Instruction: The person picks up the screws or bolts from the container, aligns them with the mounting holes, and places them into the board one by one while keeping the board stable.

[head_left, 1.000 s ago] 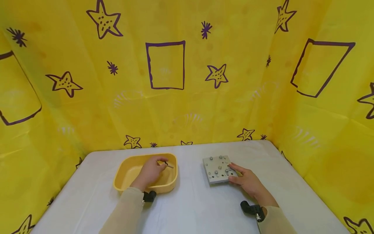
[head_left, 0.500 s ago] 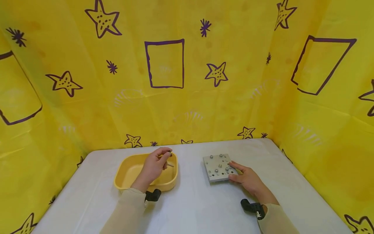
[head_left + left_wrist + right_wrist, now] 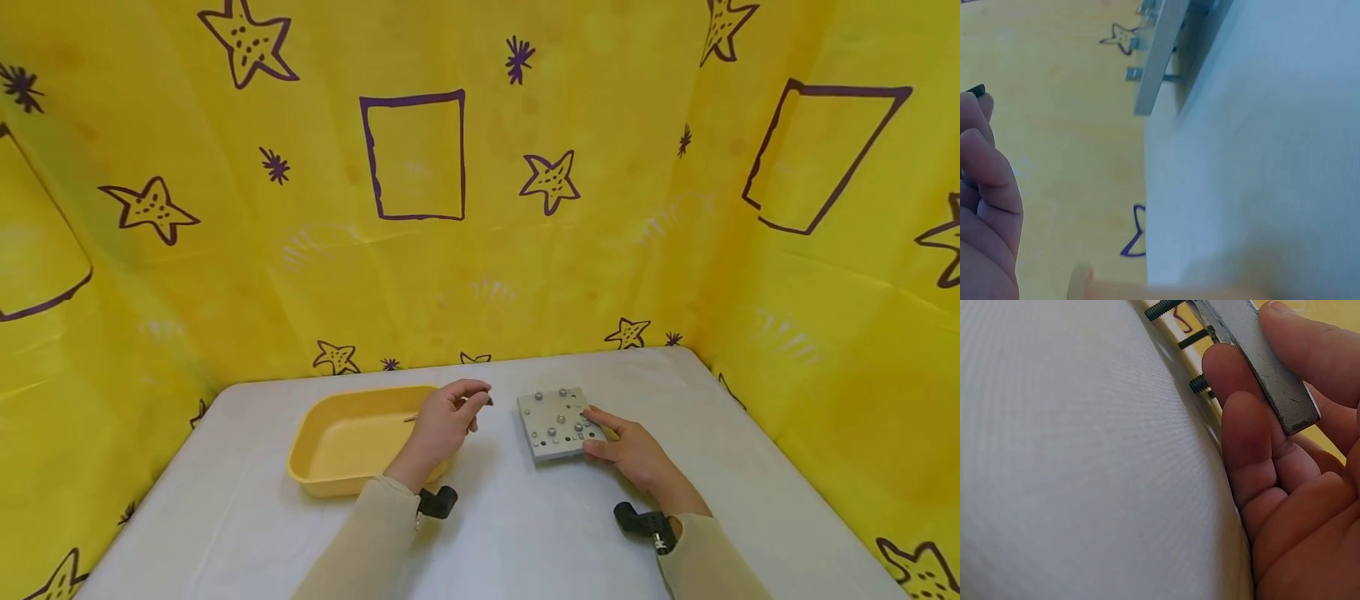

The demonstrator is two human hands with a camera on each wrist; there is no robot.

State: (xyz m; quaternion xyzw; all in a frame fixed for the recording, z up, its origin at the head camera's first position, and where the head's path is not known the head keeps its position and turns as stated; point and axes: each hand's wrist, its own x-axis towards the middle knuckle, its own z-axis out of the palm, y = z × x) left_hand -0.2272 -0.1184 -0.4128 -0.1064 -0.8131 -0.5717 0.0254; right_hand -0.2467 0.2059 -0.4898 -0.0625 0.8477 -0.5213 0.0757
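Note:
A square grey metal plate (image 3: 546, 423) with several screws and holes is held at its right edge by my right hand (image 3: 641, 458). In the right wrist view the thumb lies on one face of the plate (image 3: 1285, 387) and curled fingers are behind the other, where threaded screw ends (image 3: 1166, 309) stick out over the white cloth. My left hand (image 3: 442, 425) is between the tray and the plate, pinching a small dark piece (image 3: 490, 401) at its fingertips. That dark piece (image 3: 977, 90) looks dark green in the left wrist view; the fingers hide most of it.
A yellow tray (image 3: 330, 483) stands on the left of the white table (image 3: 525, 533), partly behind my left hand. A thin metal pin (image 3: 410, 418) shows in it beside the hand. Yellow patterned sheets (image 3: 420, 292) wall in the table at the back and sides.
My left hand has risen from inside the tray with the small dark piece and moved right, past the tray's rim toward the plate. The right hand still holds the plate in place.

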